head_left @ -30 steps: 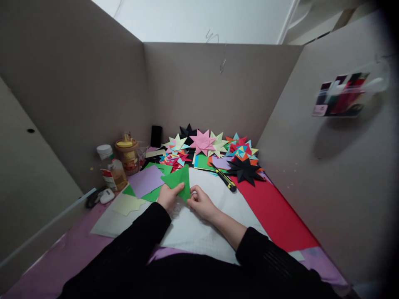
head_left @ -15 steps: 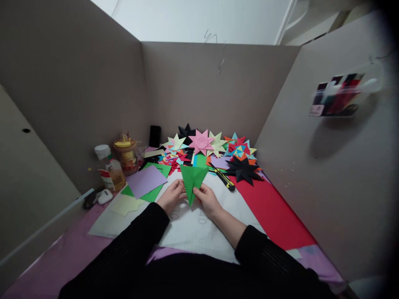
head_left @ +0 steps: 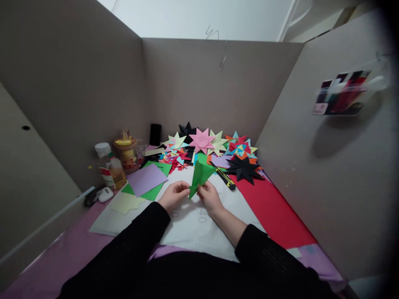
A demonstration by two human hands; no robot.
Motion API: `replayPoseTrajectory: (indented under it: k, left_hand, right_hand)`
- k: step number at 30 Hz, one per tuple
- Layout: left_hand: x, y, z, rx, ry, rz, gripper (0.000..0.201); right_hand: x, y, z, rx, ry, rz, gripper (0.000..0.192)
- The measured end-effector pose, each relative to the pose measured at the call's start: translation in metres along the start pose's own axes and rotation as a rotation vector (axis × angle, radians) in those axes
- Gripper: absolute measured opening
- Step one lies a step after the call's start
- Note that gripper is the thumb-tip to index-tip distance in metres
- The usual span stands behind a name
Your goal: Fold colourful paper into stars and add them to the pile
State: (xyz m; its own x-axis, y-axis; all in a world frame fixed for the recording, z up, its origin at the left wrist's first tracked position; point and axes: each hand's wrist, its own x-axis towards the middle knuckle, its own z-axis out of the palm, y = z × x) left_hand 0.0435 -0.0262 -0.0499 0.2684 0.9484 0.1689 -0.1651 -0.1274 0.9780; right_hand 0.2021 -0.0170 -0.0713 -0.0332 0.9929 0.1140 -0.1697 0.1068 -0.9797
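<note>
- A desk walled on three sides by plain grey-brown cardboard panels (head_left: 202, 87); the surface is covered by a white gridded mat (head_left: 199, 226) lying on pink paper, with a red sheet (head_left: 274, 211) along the right.
- One folded green paper (head_left: 199, 176), a narrow pointed wedge, is held up just above the mat near its far edge, tip pointing down between both hands.
- The left hand (head_left: 174, 195) is closed in a pinch, thumb and fingertips touching the wedge's lower tip from the left.
- The right hand (head_left: 210, 196) is likewise curled shut, gripping the same lower tip from the right; the two hands nearly touch.
- Both arms wear black sleeves (head_left: 137, 245).
- At the back lies a heap of finished paper stars: one pink star (head_left: 202, 141) on top, two black stars, one at the rear and one black star (head_left: 245, 168) at the right, two pale yellow ones, and several multicoloured ones too piled to count.
- One yellow-and-black utility knife (head_left: 225, 177) lies just beyond the right hand.
- One lilac sheet (head_left: 146, 179) lies over green sheets to the left, one pale yellow piece (head_left: 126, 203) nearer.
- Two containers stand at the left wall: one bottle (head_left: 109, 168) with a white cap and one jar (head_left: 126, 154) with a yellow lid; their labels are too blurred to read.
- The mat shows the printed number "40" beside the hands.
</note>
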Motion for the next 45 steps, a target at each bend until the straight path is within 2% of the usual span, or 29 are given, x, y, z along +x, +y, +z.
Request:
replayPoseTrajectory:
  k: [5, 8, 11, 14, 17, 19, 23, 27, 30, 32, 36, 38, 45]
  left_hand:
    - [0.001, -0.002, -0.002, 0.388, 0.082, 0.284, 0.012]
    - [0.000, -0.003, -0.002, 0.472, 0.140, 0.390, 0.016]
    - [-0.002, -0.003, -0.001, 0.532, 0.189, 0.455, 0.017]
    - [-0.004, -0.002, 0.000, 0.569, 0.165, 0.496, 0.009]
    - [-0.007, 0.000, 0.002, 0.559, 0.139, 0.463, 0.016]
    - [-0.008, 0.001, 0.003, 0.502, 0.178, 0.409, 0.022]
    - [-0.008, 0.004, 0.005, 0.359, 0.280, 0.285, 0.013]
    - [-0.004, 0.004, 0.005, 0.181, 0.271, 0.092, 0.015]
    - [-0.001, 0.002, 0.003, 0.164, 0.248, 0.030, 0.019]
    - [0.000, 0.001, 0.003, 0.205, 0.213, 0.072, 0.018]
    - [-0.003, 0.004, 0.004, 0.319, 0.120, 0.253, 0.019]
    - [-0.005, 0.006, 0.006, 0.362, 0.116, 0.305, 0.021]
    - [-0.004, 0.002, 0.006, 0.364, 0.169, 0.319, 0.016]
  right_hand:
    - [-0.002, -0.001, 0.001, -0.001, -0.001, -0.012, 0.034]
    - [-0.003, -0.001, 0.004, 0.037, -0.076, 0.027, 0.035]
    - [-0.004, 0.000, 0.005, 0.071, -0.098, 0.039, 0.035]
    - [-0.004, 0.000, 0.006, 0.109, -0.074, 0.018, 0.033]
    - [-0.005, -0.003, 0.006, 0.147, -0.029, 0.000, 0.034]
    - [-0.005, -0.004, 0.006, 0.150, -0.040, -0.002, 0.034]
    - [-0.005, -0.003, 0.006, 0.112, -0.077, -0.022, 0.034]
    - [-0.003, 0.001, 0.005, 0.077, -0.045, -0.054, 0.030]
    - [-0.003, 0.001, 0.004, 0.056, -0.060, -0.067, 0.030]
    - [-0.004, -0.001, 0.004, 0.028, -0.060, -0.070, 0.030]
    - [-0.005, -0.004, 0.005, -0.090, -0.071, -0.064, 0.029]
    - [-0.007, -0.005, 0.006, -0.135, -0.074, -0.091, 0.026]
    - [-0.009, -0.005, 0.008, -0.161, -0.111, -0.111, 0.026]
